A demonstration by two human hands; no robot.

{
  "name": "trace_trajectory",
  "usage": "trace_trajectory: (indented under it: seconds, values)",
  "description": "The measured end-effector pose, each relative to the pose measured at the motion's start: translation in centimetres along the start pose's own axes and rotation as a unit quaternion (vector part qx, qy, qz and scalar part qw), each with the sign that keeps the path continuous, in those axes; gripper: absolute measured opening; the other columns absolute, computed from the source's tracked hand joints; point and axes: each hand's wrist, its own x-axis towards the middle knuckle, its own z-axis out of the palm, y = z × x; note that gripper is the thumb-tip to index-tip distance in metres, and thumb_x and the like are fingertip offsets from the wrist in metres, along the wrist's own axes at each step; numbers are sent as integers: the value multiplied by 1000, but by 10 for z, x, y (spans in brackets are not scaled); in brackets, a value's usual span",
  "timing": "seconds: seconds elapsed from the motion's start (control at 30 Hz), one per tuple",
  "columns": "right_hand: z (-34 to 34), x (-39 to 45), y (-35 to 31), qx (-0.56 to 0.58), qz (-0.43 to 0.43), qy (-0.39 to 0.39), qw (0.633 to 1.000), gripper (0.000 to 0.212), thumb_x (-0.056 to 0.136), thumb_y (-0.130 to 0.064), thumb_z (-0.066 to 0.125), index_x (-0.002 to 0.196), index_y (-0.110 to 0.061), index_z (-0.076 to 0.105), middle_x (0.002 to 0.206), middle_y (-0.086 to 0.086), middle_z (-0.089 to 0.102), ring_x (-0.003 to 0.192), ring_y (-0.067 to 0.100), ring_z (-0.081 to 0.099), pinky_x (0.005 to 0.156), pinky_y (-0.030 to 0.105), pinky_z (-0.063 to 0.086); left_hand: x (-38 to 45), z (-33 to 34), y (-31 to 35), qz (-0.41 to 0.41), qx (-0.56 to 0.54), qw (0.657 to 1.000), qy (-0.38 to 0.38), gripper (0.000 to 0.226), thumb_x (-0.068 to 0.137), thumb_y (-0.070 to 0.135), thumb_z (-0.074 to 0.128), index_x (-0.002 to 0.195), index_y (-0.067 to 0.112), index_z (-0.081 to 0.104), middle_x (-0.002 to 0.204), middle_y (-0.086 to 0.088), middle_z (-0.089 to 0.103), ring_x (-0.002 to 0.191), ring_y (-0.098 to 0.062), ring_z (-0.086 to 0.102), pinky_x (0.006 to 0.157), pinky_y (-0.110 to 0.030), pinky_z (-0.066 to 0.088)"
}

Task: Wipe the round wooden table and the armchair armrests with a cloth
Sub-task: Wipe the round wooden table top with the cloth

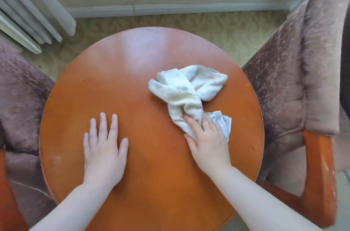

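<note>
The right hand [208, 143] presses on the near end of a bunched white cloth [189, 90], fingers curled into the fabric and gripping a fold; the rest of the cloth trails away from the person toward the far right of the round wooden table [132, 71]. The left hand [105, 147] lies flat, fingers spread, palm on the tabletop left of centre, holding nothing, likely bracing. Step in hand looks like the table wipe, early or mid-way: most of the top is bare and the cloth covers only the right-centre patch. Next move probably needs the cloth swept across the left and far parts, with the left hand lifted out of the path. Open room: the whole tabletop apart from the hands and cloth, nothing else on it. Edges: the right rim sits just beside the right armchair [295, 71], the left rim close to the left armchair [20, 87], so strokes near those rims have little clearance. A wooden armrest [320, 170] shows at the near right, not yet reached.
</note>
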Motion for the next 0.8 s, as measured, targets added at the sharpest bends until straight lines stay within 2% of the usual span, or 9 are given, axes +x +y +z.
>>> trace_trajectory:
  seconds: [0.1, 0.2, 0.3, 0.4, 0.47, 0.53, 0.63, 0.7, 0.8]
  values:
    - [-22, -25, 39, -25, -16, -66, 997, 58, 86, -52, 57, 140, -40, 39, 147, 1, 41, 134, 21, 39, 104, 40, 40, -3, -4, -9, 37, 9, 999, -7, 64, 96, 45, 25, 152, 30, -4, 161, 0, -9, 147, -21, -15, 119, -42, -2]
    - [-33, -25, 60, -95, 124, -71, 985, 64, 89, -60, 44, 147, -38, 29, 160, 8, 15, 145, 26, 18, 113, 47, 28, -7, -6, -14, 59, 11, 998, -14, 63, 97, 46, 22, 151, 31, -6, 161, 3, -11, 146, -19, -18, 119, -42, -3]
    - [-25, 10, 34, -24, 326, -6, 945, 78, 85, -71, 39, 150, -33, 20, 161, 14, -4, 148, 29, -6, 117, 54, 2, -9, -5, -15, 65, 8, 998, -10, 62, 97, 45, 22, 151, 31, -7, 160, 4, -12, 146, -18, -19, 119, -42, -3]
    - [-21, 75, -12, 150, 426, 121, 884, 92, 77, -76, 47, 151, -31, 14, 162, 12, -1, 148, 29, -1, 112, 66, 2, -8, 0, -18, 62, 8, 998, -5, 63, 97, 44, 23, 151, 32, -7, 160, 5, -13, 146, -18, -19, 118, -42, -4]
    - [-18, 104, -20, 162, 417, 164, 879, 86, 81, -70, 49, 150, -34, 13, 161, 8, 10, 147, 27, 10, 109, 68, 3, -7, 3, -21, 65, 9, 998, 2, 63, 97, 44, 24, 151, 32, -5, 160, 5, -12, 146, -18, -18, 118, -42, -5]
    - [-20, 117, -5, 128, 403, 177, 889, 72, 90, -57, 47, 149, -31, 15, 155, 7, 28, 143, 24, 23, 110, 62, -1, -7, 6, -24, 68, 8, 998, 8, 63, 97, 43, 26, 152, 32, -2, 160, 5, -10, 147, -18, -15, 118, -42, -4]
    - [-41, 110, 44, 92, 458, 79, 881, 66, 92, -60, 38, 146, -22, 29, 145, 12, 40, 136, 30, 32, 113, 48, 12, -7, 9, -25, 75, 8, 997, 22, 60, 98, 42, 26, 153, 30, 4, 161, 3, -3, 148, -21, -9, 118, -44, 0]
    - [-55, 98, 69, 76, 448, 66, 888, 67, 87, -63, 48, 138, -20, 44, 142, 11, 42, 132, 31, 34, 108, 44, 23, -7, 10, -23, 77, 13, 996, 29, 58, 98, 41, 21, 152, 28, 5, 161, 1, 0, 148, -23, -6, 117, -44, 1]
    - [-68, 88, 66, 78, 290, 254, 919, 49, 84, -34, 63, 129, -20, 51, 137, 5, 46, 125, 28, 42, 103, 39, 32, -8, 10, -20, 67, 16, 997, 27, 59, 97, 41, 22, 152, 27, 5, 161, 1, -1, 148, -23, -6, 118, -45, 2]
